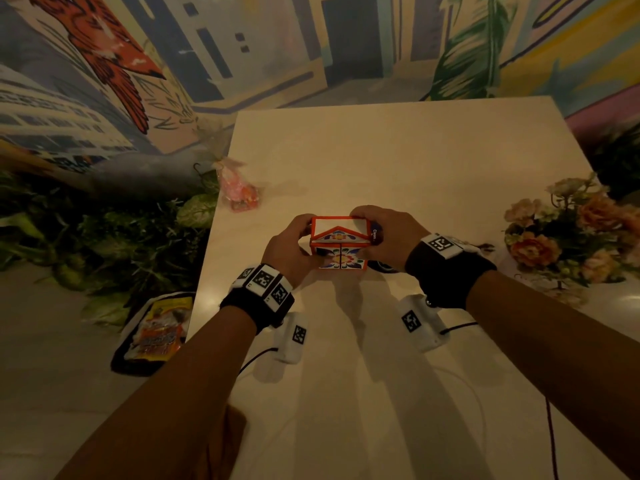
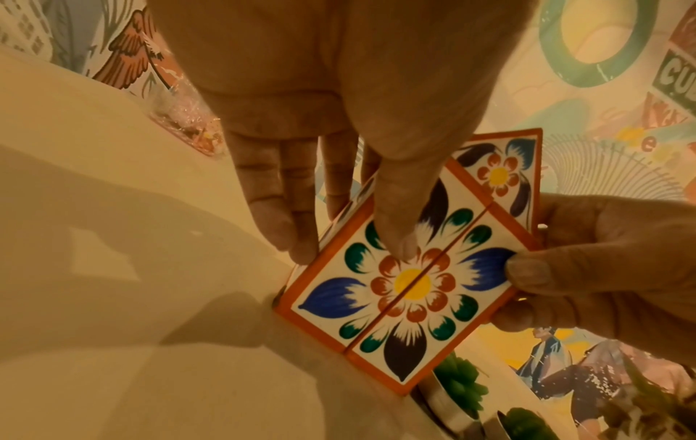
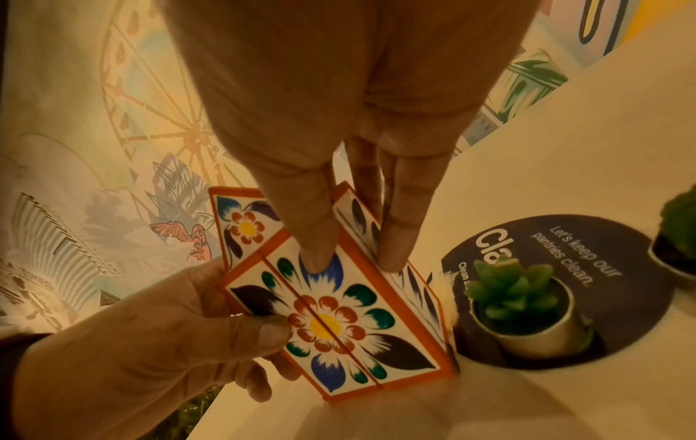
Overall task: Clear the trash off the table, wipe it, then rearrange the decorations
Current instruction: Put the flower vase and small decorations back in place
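A small house-shaped decoration box (image 1: 341, 242) with orange edges and a painted flower stands near the middle of the pale table (image 1: 381, 161), its base at the tabletop. My left hand (image 1: 299, 239) grips its left side. In the left wrist view the thumb (image 2: 399, 244) presses the flowered front (image 2: 406, 285) while the fingers (image 2: 286, 232) curl round the side wall. My right hand (image 1: 375, 232) grips the right side. In the right wrist view its thumb (image 3: 316, 259) lies on the front (image 3: 331, 321) and its fingers (image 3: 395, 256) on the side.
A dark round sign (image 3: 602, 268) with small succulent pots (image 3: 527, 309) lies just right of the box. A pink wrapped packet (image 1: 239, 192) sits at the table's left edge, a flower bouquet (image 1: 568, 237) at the right. A bag with a wrapper (image 1: 156, 332) lies on the floor.
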The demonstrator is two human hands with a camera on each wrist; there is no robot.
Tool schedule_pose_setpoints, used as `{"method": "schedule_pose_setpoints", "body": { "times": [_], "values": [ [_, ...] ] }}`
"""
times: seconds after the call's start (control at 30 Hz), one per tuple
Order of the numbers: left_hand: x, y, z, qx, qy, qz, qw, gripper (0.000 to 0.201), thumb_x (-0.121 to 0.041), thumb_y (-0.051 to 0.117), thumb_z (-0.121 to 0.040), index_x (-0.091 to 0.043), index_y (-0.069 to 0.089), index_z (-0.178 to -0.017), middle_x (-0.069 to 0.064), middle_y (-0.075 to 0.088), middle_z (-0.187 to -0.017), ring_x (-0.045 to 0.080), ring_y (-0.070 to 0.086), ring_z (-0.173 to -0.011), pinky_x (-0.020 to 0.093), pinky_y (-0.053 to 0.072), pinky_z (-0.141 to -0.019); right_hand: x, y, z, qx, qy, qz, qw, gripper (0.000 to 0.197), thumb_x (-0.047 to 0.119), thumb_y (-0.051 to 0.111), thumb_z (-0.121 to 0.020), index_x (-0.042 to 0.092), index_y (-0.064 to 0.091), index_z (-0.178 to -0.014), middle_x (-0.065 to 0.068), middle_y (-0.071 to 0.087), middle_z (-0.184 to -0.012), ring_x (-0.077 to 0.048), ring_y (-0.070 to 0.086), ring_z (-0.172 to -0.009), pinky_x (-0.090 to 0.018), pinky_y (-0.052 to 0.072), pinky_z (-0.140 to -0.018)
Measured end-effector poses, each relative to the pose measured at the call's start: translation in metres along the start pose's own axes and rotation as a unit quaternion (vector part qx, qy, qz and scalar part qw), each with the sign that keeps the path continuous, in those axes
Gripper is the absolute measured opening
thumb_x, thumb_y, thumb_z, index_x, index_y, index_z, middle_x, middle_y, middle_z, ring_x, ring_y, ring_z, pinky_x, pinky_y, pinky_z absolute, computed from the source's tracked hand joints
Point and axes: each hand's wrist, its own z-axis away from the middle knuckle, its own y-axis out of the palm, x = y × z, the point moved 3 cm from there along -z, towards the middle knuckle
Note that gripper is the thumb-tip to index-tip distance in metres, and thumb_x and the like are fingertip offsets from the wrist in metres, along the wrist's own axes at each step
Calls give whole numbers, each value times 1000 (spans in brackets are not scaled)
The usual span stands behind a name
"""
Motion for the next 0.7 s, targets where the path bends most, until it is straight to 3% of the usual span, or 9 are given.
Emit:
{"method": "schedule_pose_setpoints", "body": {
  "times": [0.07, 0.2, 0.33, 0.4, 0.47, 0.57, 0.63, 0.7],
  "values": [
    [0, 0, 0, 1, 0, -3, 1000, 68, -12, 79, -70, -29, 46, -127, -3, 62, -122, 17, 67, -82, 32, 55, -78, 1, 0, 1, 1, -3, 2, 1000, 66, 26, 74, -75, 27, 43, -133, 2, 52, -133, -21, 54, -113, -38, 47, -99],
    [-1, -1, 1, 9, 1, 9, 1000, 69, -9, 78, -70, -27, 46, -128, 0, 61, -124, 24, 66, -93, 36, 54, -84, 1, 0, 2, -1, -1, 1, 1000, 65, 26, 74, -75, 27, 44, -133, 1, 53, -132, -21, 55, -112, -40, 47, -98],
    [13, -14, -1, 12, -20, -30, 999, 70, -11, 79, -69, -27, 46, -130, -6, 60, -119, 19, 65, -79, 31, 53, -79, 2, 0, 2, -3, 8, 6, 1000, 66, 23, 74, -75, 26, 43, -133, -1, 54, -131, -22, 54, -113, -40, 47, -99],
    [26, -28, -4, -8, -36, -52, 998, 59, -9, 78, -70, -23, 53, -123, -5, 63, -110, 13, 59, -69, 26, 50, -73, 4, 0, 3, -5, 11, 8, 1000, 67, 22, 74, -75, 25, 43, -134, -1, 54, -132, -21, 54, -113, -38, 46, -99],
    [42, -46, -8, -28, -58, -69, 996, 38, -7, 75, -72, -20, 62, -106, -1, 69, -100, 13, 59, -66, 26, 51, -71, 6, -1, 5, -3, 18, 6, 1000, 69, 21, 75, -75, 23, 42, -135, -2, 52, -134, -21, 54, -115, -35, 46, -100],
    [67, -77, -18, -74, -98, -75, 990, 15, -8, 71, -75, -20, 64, -82, 5, 70, -82, 23, 67, -70, 41, 58, -72, 13, -9, 12, -3, 23, 8, 1000, 77, 20, 77, -73, 25, 37, -139, -2, 47, -140, -22, 51, -120, -36, 43, -103],
    [80, -100, -26, -108, -132, -78, 982, 11, -8, 69, -77, -18, 64, -79, 10, 69, -77, 28, 68, -70, 46, 58, -71, 21, -20, 18, -22, 10, 32, 999, 78, 20, 75, -74, 29, 35, -140, 0, 44, -141, -21, 53, -115, -36, 45, -100],
    [89, -125, -35, -142, -158, -71, 974, 9, -8, 69, -78, -13, 65, -85, 12, 69, -81, 28, 66, -71, 38, 57, -71, 38, -35, 21, -63, -33, 75, 995, 68, 20, 71, -76, 30, 40, -136, 2, 47, -135, -18, 57, -98, -32, 48, -89]
  ]
}}
